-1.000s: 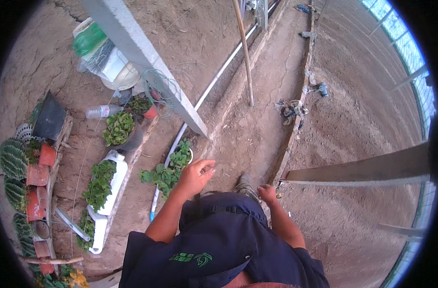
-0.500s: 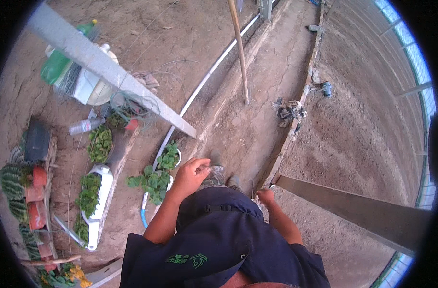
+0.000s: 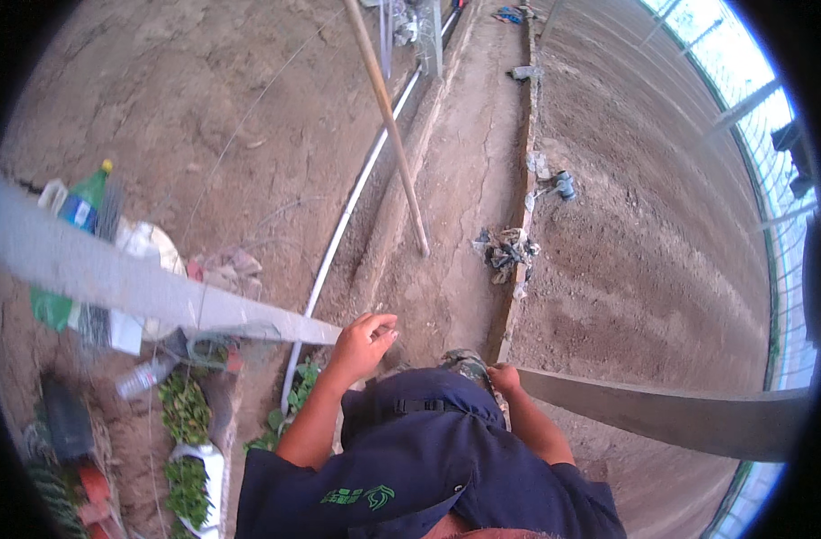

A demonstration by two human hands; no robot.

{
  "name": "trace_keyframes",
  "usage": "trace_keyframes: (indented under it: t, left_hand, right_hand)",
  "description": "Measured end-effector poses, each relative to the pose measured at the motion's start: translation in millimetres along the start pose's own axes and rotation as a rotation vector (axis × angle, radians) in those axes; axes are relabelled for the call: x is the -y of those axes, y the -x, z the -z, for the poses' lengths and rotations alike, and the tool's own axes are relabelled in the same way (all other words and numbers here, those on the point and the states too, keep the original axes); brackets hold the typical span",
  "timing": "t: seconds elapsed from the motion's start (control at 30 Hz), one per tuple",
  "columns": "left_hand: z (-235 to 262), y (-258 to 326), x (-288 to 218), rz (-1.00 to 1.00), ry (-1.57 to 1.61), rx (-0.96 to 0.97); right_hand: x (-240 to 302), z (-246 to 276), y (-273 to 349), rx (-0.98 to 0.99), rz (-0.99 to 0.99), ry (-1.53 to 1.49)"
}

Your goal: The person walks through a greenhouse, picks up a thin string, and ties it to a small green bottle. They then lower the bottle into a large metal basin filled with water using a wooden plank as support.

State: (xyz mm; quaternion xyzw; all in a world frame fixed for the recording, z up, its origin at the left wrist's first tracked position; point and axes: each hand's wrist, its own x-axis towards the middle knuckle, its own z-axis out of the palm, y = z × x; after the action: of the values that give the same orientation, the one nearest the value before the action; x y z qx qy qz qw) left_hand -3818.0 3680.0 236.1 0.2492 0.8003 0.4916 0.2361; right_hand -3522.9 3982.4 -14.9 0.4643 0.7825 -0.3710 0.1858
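My left hand [image 3: 363, 346] is held out in front of my waist, its fingers loosely bent and apart from the thumb, with nothing seen in it. It is beside the lower end of a grey post [image 3: 248, 316]. My right hand [image 3: 503, 377] is closed in a fist low by my right hip, next to the near end of another grey post [image 3: 662, 409]. Whatever the fist holds, if anything, is hidden. Between the hands are my dark blue jacket [image 3: 410, 449] and a patterned trouser leg [image 3: 465, 362].
A narrow path [image 3: 473, 144] runs ahead, with a leaning wooden pole [image 3: 392, 126] and a white pipe [image 3: 352, 198] on its left. Dark crumpled scraps [image 3: 505, 251] lie by the right edging. Potted plants [image 3: 186, 404] and a green bottle [image 3: 87, 198] are at left; tilled soil [image 3: 644, 269] is at right.
The view has swung and moved forward along the path; the pole, scraps and left post sit lower and further left. Both hands keep much the same pose as I walk.
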Motion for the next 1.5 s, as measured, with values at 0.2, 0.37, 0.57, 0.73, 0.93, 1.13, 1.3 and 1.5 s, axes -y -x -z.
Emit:
trace_keyframes:
  t: [0.2,0.37,0.57,0.73,0.93,1.13,1.3,1.5]
  left_hand:
    - [8.7,-35.6,27.9,0.096,0.046,-0.029]
    - [-3.9,-73.4,21.0,0.089,0.078,0.012]
    - [-26.4,-149.1,4.0,0.147,0.053,-0.028]
    - [-62.8,-230.7,-23.9,0.185,0.016,-0.014]
    - [-116.4,-358.1,-100.8,0.123,-0.033,0.085]
    - [-141.4,-469.4,-134.5,-0.003,-0.061,0.083]
    - [-144.1,-565.5,-125.0,-0.023,-0.03,-0.069]
    - [-114.5,-730.2,-116.8,0.148,0.065,-0.158]
  right_hand:
    - [78.5,4.5,-13.6,0.165,-0.001,0.265]
    - [99.1,37.7,-55.6,0.072,-0.017,0.093]
    - [113.9,73.1,-137.3,0.06,-0.036,-0.004]
    - [118.7,125.7,-219.3,0.055,0.019,-0.057]
    - [60.3,192.2,-312.2,0.063,0.016,-0.189]
    - [44.2,263.5,-358.4,0.011,-0.175,-0.295]
    - [92.1,284.2,-384.7,0.081,-0.269,-0.456]
    - [122.4,289.2,-466.2,0.118,-0.138,-0.123]
